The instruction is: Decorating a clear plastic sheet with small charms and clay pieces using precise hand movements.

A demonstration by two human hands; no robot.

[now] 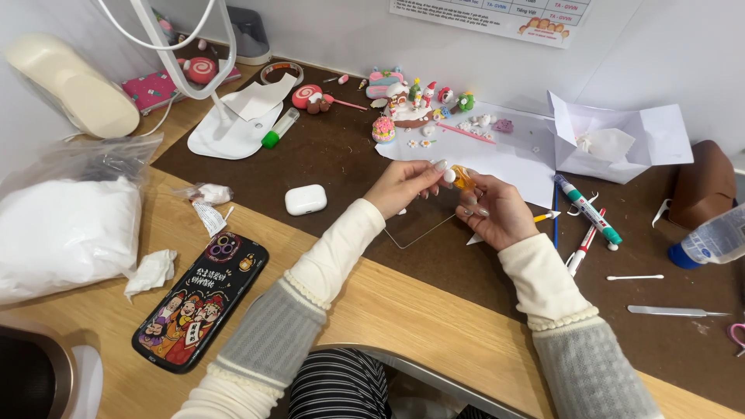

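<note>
At my craft desk, I am pinching a small white ball of clay [448,176] between the thumb and fingertips of my left hand [405,186], the fingers closed around it. My right hand [497,211] is gripping a small orange clay piece [463,178] in curled fingers, pressing it right against the white ball. Both pieces are meeting in the air above the brown mat [349,155], just at the near edge of a white paper sheet [512,159].

Beyond my hands, a cluster of colourful clay figures [415,101] is standing on the far end of that sheet, with a pink clay cake [383,129] just beside it. To my right, a green-capped marker [590,211] and a red-and-white pen [583,244] are lying on the mat, with a cotton swab [635,277] and a metal sculpting tool [677,312] further out. A folded white paper box [621,136] is sitting behind them.

To my left, a white earbud case [305,199] is resting on the mat, and a phone in a cartoon-printed case [202,299] is lying face down on the wooden desk [388,310]. A plastic bag of white filling [66,225] is slumping at the far left edge.
</note>
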